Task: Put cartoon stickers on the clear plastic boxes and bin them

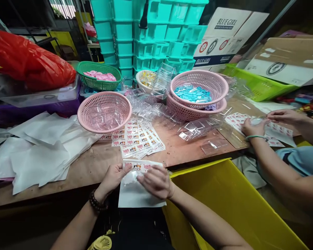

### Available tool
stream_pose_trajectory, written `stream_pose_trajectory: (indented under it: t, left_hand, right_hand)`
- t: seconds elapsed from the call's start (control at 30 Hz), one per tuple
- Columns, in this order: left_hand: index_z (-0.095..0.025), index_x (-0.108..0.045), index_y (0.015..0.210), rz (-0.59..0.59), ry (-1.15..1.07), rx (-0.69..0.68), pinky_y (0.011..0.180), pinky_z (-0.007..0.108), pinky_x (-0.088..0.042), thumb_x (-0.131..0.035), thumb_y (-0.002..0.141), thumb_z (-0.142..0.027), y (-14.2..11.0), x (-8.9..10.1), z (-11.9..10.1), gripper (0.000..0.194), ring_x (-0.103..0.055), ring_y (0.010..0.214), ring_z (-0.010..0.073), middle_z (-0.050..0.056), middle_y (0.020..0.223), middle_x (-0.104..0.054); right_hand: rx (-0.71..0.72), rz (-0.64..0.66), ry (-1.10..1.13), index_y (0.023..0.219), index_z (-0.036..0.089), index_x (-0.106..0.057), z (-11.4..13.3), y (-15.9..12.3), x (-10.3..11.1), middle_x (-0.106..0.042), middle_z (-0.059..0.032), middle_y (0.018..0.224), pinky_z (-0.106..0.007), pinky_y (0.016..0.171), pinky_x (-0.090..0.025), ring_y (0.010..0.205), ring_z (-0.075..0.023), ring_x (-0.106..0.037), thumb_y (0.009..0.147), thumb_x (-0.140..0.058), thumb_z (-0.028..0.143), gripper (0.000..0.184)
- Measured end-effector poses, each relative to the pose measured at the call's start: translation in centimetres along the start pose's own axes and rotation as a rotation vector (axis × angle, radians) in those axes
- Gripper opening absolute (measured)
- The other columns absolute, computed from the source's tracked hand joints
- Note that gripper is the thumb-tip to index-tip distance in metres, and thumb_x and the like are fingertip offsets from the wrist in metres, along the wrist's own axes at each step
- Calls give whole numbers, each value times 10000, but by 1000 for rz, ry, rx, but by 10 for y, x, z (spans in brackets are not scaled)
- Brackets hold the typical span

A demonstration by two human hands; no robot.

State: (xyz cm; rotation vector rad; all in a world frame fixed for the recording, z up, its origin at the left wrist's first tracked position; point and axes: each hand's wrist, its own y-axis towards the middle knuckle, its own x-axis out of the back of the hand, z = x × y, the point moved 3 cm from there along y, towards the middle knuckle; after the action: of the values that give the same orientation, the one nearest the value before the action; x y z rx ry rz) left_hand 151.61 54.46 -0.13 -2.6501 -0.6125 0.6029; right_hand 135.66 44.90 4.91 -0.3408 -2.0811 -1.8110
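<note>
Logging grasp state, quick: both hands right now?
Left hand: closed on the sticker sheet, left edge.
Right hand: fingers curled over it, blurred; grip can't be told.

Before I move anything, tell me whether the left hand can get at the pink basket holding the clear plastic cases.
Probably yes: the pink basket sits beyond the left hand, with nothing tall between them. The hand's grip, though, is on the sticker sheet and would have to let go first.
</note>
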Motion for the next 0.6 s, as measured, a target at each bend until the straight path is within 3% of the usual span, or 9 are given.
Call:
stream_pose_trajectory:
  t: [0.1, 0.17, 0.23, 0.3, 0.43, 0.5, 0.6]
  left_hand:
    - [-124, -766, 897, -103, -31, -80, 702, 336, -590, -895, 561, -551, -1, 10, -10, 559, -732, 695, 226, 82, 801, -785]
    - [-125, -750, 911, -221, -44, -148, 724, 348, -592, -898, 531, -575, -1, 25, -18, 607, -731, 704, 227, 75, 787, -780]
    - [-120, -727, 922, -345, -33, -214, 705, 352, -589, -893, 504, -611, -1, 49, -25, 666, -723, 691, 233, 74, 759, -769]
    - [-125, -705, 967, -467, 39, -296, 705, 359, -582, -858, 538, -648, 0, 79, -32, 694, -719, 714, 245, 78, 780, -764]
    - [-153, -684, 1058, -786, 474, -384, 851, 452, -555, -704, 750, -606, -6, 132, -49, 548, -709, 881, 302, 112, 915, -751]
    - [-137, -659, 1160, -961, 720, -408, 949, 529, -510, -669, 788, -525, -15, 140, -57, 538, -677, 1006, 349, 162, 1041, -721]
    - [-98, -588, 1311, -1152, 877, -656, 1097, 570, -397, -674, 797, -452, -35, 118, -65, 630, -558, 1231, 384, 229, 1274, -605]
  right_hand:
    - [-573, -29, 54, 1315, 315, -620, -56, 12, -9, -669, -22, 899, -320, 685, -562, 777, -167, -644, 918, -630, 191, 416]
    - [-743, 32, 62, 1555, 295, -337, -104, 28, -27, -694, -37, 943, -335, 701, -559, 775, -179, -637, 953, -566, 210, 649]
    - [-700, 124, -72, 1614, 271, -162, -152, 50, -49, -703, -90, 1132, -379, 807, -533, 902, -215, -630, 952, -509, 154, 757]
    - [-600, 272, -252, 1623, 251, -99, -196, 69, -74, -676, -127, 1248, -402, 834, -486, 998, -249, -605, 938, -397, 53, 772]
    - [-467, 539, -416, 1616, 192, -142, -255, 90, -114, -722, -134, 1068, -400, 837, -416, 1010, -272, -593, 911, -391, 25, 766]
    - [-449, 586, -438, 1603, 154, -214, -268, 92, -124, -734, -127, 1002, -387, 838, -396, 969, -261, -603, 917, -439, 67, 727]
    - [-431, 494, -448, 1567, 128, -322, -271, 88, -120, -756, -109, 984, -366, 843, -379, 914, -233, -629, 945, -454, 123, 635]
